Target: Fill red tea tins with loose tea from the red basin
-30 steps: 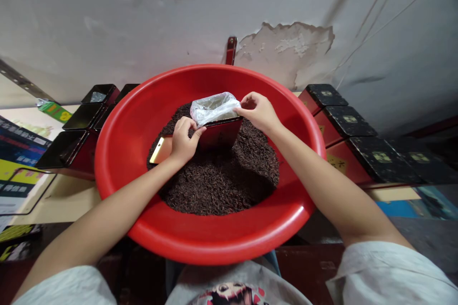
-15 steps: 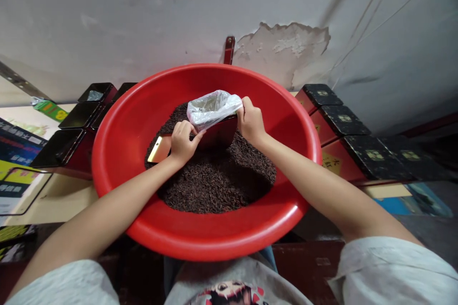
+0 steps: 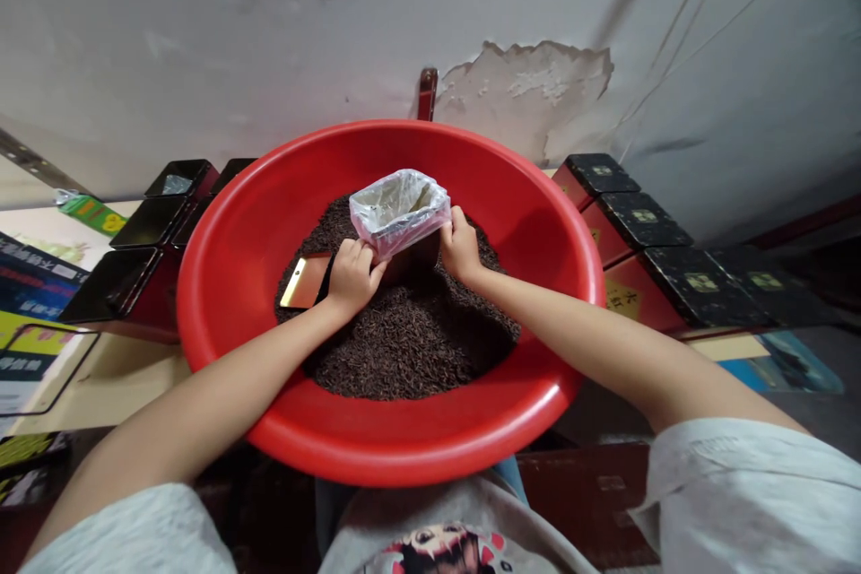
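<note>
A big red basin (image 3: 229,233) holds a heap of dark loose tea leaves (image 3: 410,341). A dark red tin (image 3: 412,262) lined with a clear plastic bag (image 3: 398,208) stands upright in the leaves. My left hand (image 3: 351,273) grips the tin's left side, fingers closed over the bag's folded edge. My right hand (image 3: 461,247) is closed on the tin's right side. A gold-coloured flat lid (image 3: 306,281) lies on the leaves just left of my left hand.
Open black-and-red tins (image 3: 127,278) stand to the left of the basin, closed ones with black lids (image 3: 642,220) in a row to the right. Printed packaging (image 3: 33,314) lies at far left. A peeling wall rises behind.
The tin has been turned from tilted to upright in the leaves. My right hand moved from the bag's rim down to the tin's right side. The left hand shifted slightly right.
</note>
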`<state>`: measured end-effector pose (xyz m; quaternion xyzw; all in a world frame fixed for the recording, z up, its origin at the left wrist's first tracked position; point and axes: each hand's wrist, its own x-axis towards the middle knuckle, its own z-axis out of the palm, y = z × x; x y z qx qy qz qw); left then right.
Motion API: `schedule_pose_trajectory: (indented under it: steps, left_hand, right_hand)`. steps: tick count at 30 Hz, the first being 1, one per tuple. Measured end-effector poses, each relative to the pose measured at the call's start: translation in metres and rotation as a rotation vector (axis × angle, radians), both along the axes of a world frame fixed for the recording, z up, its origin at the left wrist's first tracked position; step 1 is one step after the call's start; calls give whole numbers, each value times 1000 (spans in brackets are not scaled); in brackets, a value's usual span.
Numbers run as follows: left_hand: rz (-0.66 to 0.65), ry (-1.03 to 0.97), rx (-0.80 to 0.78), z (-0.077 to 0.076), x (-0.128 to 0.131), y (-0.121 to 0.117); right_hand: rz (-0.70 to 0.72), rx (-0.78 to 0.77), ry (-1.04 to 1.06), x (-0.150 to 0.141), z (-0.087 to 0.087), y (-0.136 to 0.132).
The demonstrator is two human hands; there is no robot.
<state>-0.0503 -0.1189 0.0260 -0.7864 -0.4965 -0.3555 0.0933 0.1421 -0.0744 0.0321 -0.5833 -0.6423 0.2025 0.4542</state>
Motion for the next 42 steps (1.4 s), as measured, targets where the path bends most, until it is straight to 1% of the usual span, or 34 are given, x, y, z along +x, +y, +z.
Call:
schedule_pose_trajectory:
  steps: [2, 3, 5, 6, 7, 8, 10, 11, 12, 13, 15, 17, 19, 21, 22, 23, 25, 26, 27, 28, 29, 32, 33, 35, 36, 38, 40, 42]
  left_hand:
    - [-14, 65, 56, 0, -2, 1]
    - [-17, 83, 85, 1, -2, 1]
    - [-41, 96, 125, 3, -1, 1]
    - [-58, 98, 138, 5, -1, 1]
    - [-76, 105, 151, 6, 0, 0]
    - [-96, 119, 161, 7, 2, 0]
    - [-133, 168, 172, 8, 4, -2]
    - [-151, 195, 172, 8, 6, -3]
    - [-177, 219, 169, 8, 7, -4]
    - [-209, 237, 164, 8, 8, -5]
    - [-272, 244, 160, 7, 10, -8]
    - [-322, 207, 145, 8, 12, -11]
    - [-339, 119, 104, 9, 15, -16]
    - [-289, -52, 67, 11, 19, -21]
    - [-235, -167, 64, 13, 22, -23]
    - [-164, -290, 76, 14, 25, -25]
    - [-2, -510, 129, 19, 30, -27]
    - [60, -583, 147, 23, 32, -27]
    - [95, -624, 148, 27, 32, -26]
    - [96, -634, 128, 31, 31, -25]
    - [59, -622, 88, 35, 29, -23]
    - [-127, -578, -98, 46, 22, -16]
    - [-160, -603, -163, 47, 20, -14]
    - [-168, -708, -279, 47, 15, -11]
    - [-156, -771, -328, 45, 13, -9]
    - [-160, -882, -423, 39, 10, -6]
    - [-226, -950, -514, 30, 7, -1]
    - [-316, -998, -569, 21, 5, 4]
  right_hand:
    - [70, 8, 72, 3, 4, 9]
    - [96, -34, 152, 5, 7, 13]
    - [117, -188, 344, 10, 18, 22]
    - [101, -256, 417, 13, 25, 25]
    - [74, -276, 449, 17, 32, 26]
    - [55, -236, 437, 20, 39, 27]
    - [77, -46, 316, 25, 52, 25]
    - [131, 40, 245, 26, 57, 23]
    - [208, 89, 191, 27, 61, 21]
    - [294, 93, 164, 27, 64, 19]
    - [433, 0, 182, 27, 67, 17]
    - [481, -114, 255, 26, 68, 17]
    - [470, -203, 351, 26, 68, 17]
    - [469, -313, 454, 26, 69, 16]
    - [471, -376, 496, 26, 69, 15]
    - [471, -435, 530, 25, 69, 14]
    - [453, -507, 573, 23, 69, 12]
    - [437, -526, 588, 21, 69, 11]
    - [422, -542, 604, 19, 67, 9]
    - [411, -561, 623, 17, 66, 8]
    - [410, -582, 640, 14, 64, 6]
    - [481, -633, 701, 4, 57, 2]
    - [519, -641, 728, 1, 54, 1]
    - [560, -650, 788, -4, 49, 1]
    - [546, -658, 817, -6, 47, 1]
    - [464, -680, 845, -7, 43, 3]
    - [344, -690, 824, -8, 39, 6]
    - [241, -666, 779, -9, 33, 10]
